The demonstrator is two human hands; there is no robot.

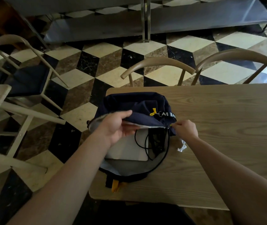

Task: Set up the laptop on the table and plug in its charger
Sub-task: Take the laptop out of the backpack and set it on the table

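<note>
A dark blue backpack (134, 103) lies unzipped at the near left corner of the wooden surface (218, 119); inside its grey-lined compartment sits the closed silver laptop (126, 150), with a black cable (145, 143) looped over it. The left hand (116, 125) grips the raised front flap, its fingers (129, 129) curled round the flap's edge. The right hand (185, 129) pinches the zipper pull at the opening's right end, above a small white scrap (182, 146).

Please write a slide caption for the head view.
Both hands hold open a navy backpack on the table, revealing the laptop.
</note>
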